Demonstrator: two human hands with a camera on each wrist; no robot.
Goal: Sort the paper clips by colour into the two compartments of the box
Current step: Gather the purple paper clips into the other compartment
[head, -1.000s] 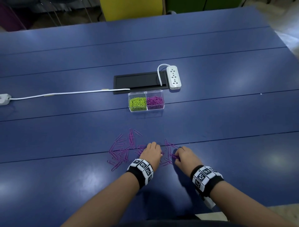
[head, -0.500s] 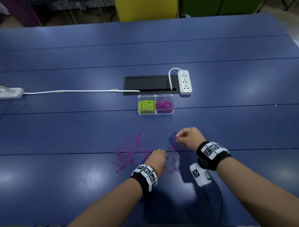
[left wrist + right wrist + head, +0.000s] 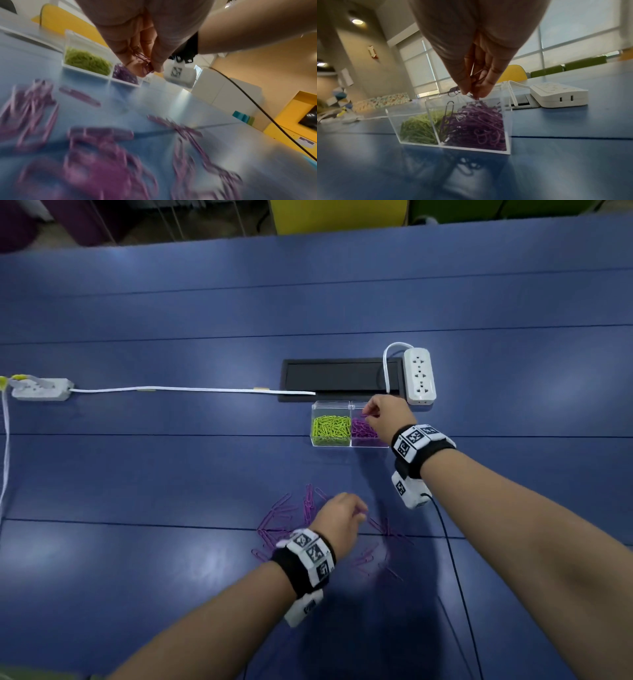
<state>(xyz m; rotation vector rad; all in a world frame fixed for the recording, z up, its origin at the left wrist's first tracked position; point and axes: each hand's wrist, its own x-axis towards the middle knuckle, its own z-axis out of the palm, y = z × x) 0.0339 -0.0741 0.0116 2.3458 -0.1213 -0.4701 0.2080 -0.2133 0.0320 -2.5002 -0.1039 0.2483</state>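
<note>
A clear two-compartment box (image 3: 330, 405) (image 3: 508, 135) stands mid-table, green clips (image 3: 331, 426) in its left half, purple clips (image 3: 363, 429) (image 3: 476, 124) in its right half. My right hand (image 3: 371, 414) (image 3: 473, 93) hovers over the purple half, its fingertips pinching purple clips. Loose purple clips (image 3: 284, 515) (image 3: 96, 155) lie scattered on the blue table nearer me. Above that pile my left hand (image 3: 356, 513) (image 3: 149, 67) is raised a little, its fingers pinching several purple clips.
A white power strip (image 3: 419, 376) lies just behind and right of the box, beside a black cable hatch (image 3: 339, 378). Another power strip (image 3: 41, 388) with a white cord sits at the far left. A black cable (image 3: 452, 559) trails from my right wrist.
My right hand has carried its purple clips from the pile up to the box's purple compartment. My left hand has lifted slightly off the pile with clips pinched.
</note>
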